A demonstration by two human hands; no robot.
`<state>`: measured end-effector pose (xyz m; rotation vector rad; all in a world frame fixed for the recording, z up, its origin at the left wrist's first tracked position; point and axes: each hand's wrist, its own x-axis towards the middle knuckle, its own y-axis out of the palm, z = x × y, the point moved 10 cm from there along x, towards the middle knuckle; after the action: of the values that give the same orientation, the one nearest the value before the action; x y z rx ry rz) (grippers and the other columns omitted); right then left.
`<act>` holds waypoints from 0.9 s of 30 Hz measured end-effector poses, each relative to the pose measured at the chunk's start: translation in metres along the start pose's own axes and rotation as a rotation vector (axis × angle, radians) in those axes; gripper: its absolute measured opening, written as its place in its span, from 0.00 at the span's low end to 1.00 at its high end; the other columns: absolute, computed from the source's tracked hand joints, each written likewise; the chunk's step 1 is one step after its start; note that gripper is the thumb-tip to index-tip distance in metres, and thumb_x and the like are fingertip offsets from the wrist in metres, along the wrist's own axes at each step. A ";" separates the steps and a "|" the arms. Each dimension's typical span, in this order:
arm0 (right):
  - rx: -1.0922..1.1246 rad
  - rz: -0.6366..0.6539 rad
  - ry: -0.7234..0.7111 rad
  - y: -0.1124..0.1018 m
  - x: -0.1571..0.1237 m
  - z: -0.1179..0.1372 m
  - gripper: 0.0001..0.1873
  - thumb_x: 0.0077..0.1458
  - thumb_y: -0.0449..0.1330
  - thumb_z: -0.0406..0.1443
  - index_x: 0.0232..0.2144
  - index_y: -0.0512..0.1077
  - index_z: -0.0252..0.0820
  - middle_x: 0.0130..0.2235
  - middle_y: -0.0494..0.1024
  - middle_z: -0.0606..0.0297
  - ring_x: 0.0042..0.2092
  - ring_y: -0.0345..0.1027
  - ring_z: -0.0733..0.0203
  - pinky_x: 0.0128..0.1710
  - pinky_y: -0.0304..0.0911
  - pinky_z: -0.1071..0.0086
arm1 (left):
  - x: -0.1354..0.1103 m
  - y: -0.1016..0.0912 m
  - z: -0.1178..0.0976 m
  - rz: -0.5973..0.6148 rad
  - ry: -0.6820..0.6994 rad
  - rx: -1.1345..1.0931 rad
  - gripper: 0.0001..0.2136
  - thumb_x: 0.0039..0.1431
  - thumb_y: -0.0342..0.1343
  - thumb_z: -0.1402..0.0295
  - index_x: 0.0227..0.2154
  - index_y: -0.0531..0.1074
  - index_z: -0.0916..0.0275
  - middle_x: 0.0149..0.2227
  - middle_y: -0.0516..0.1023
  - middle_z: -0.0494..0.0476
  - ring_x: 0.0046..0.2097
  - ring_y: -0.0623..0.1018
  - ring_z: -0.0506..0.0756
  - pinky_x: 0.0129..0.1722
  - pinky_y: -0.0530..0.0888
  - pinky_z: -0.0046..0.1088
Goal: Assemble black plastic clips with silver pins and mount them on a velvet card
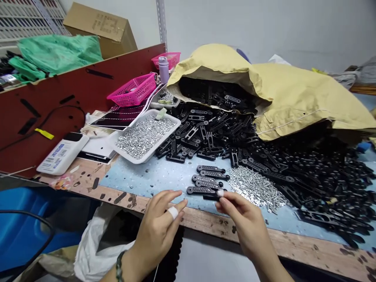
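My right hand pinches a small black plastic part between thumb and fingertips, just over the table's front edge. My left hand hovers to the left with its fingers apart and nothing in them; white tape wraps one finger. Right behind the held part lies a short stack of black perforated arms, lined up side by side on the blue mat. To their right spreads a pile of small silver pins or screws.
A white tray of small silver nuts stands behind my left hand. Yellow sacks spill black parts across the back. A pink basket, a lilac bottle and a white boxy device stand along the red partition.
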<state>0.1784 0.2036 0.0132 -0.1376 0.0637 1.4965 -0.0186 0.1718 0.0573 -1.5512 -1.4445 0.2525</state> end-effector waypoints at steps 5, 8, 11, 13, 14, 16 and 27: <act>0.142 -0.017 0.155 0.020 0.035 -0.021 0.19 0.38 0.70 0.46 0.29 0.75 0.38 0.28 0.77 0.63 0.30 0.74 0.58 0.30 0.71 0.68 | 0.025 0.021 -0.002 0.046 0.177 0.182 0.13 0.65 0.47 0.74 0.49 0.72 0.60 0.48 0.77 0.57 0.52 0.70 0.60 0.50 0.62 0.41; 0.082 -0.012 0.170 0.027 0.040 -0.028 0.19 0.39 0.69 0.47 0.27 0.75 0.38 0.25 0.76 0.64 0.27 0.73 0.60 0.26 0.69 0.71 | 0.025 0.029 -0.001 0.067 0.195 0.182 0.14 0.66 0.44 0.74 0.48 0.73 0.60 0.47 0.78 0.56 0.50 0.71 0.58 0.50 0.60 0.40; 0.027 -0.016 0.168 0.026 0.040 -0.030 0.18 0.41 0.68 0.47 0.27 0.74 0.38 0.23 0.75 0.64 0.25 0.72 0.60 0.25 0.67 0.71 | 0.022 0.031 0.001 0.081 0.191 0.187 0.15 0.66 0.44 0.75 0.49 0.72 0.60 0.47 0.78 0.57 0.50 0.71 0.58 0.50 0.61 0.40; -0.011 -0.010 0.168 0.026 0.040 -0.031 0.17 0.42 0.67 0.47 0.27 0.74 0.38 0.22 0.75 0.64 0.25 0.72 0.60 0.25 0.67 0.70 | 0.021 0.032 0.001 0.096 0.197 0.186 0.15 0.65 0.44 0.76 0.49 0.72 0.60 0.48 0.78 0.57 0.50 0.71 0.58 0.49 0.62 0.39; -0.029 -0.002 0.168 0.027 0.040 -0.030 0.17 0.43 0.67 0.47 0.27 0.75 0.38 0.22 0.75 0.65 0.25 0.72 0.60 0.25 0.67 0.70 | 0.021 0.032 0.001 0.100 0.202 0.185 0.15 0.65 0.44 0.76 0.49 0.72 0.61 0.48 0.78 0.58 0.50 0.71 0.58 0.49 0.62 0.39; -0.050 0.010 0.173 0.028 0.041 -0.030 0.16 0.43 0.66 0.46 0.27 0.75 0.38 0.22 0.75 0.65 0.25 0.71 0.60 0.25 0.66 0.71 | 0.021 0.032 0.001 0.102 0.217 0.183 0.16 0.65 0.44 0.77 0.49 0.72 0.61 0.48 0.77 0.58 0.51 0.71 0.58 0.49 0.62 0.39; -0.089 -0.003 0.158 0.025 0.041 -0.035 0.15 0.46 0.65 0.45 0.29 0.74 0.39 0.23 0.75 0.66 0.25 0.71 0.63 0.27 0.64 0.72 | 0.023 0.032 0.002 0.109 0.220 0.117 0.15 0.64 0.43 0.79 0.48 0.71 0.64 0.49 0.77 0.57 0.50 0.71 0.58 0.49 0.60 0.38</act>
<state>0.1580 0.2410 -0.0274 -0.3282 0.1239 1.4844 0.0073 0.1975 0.0433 -1.5134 -1.1570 0.2195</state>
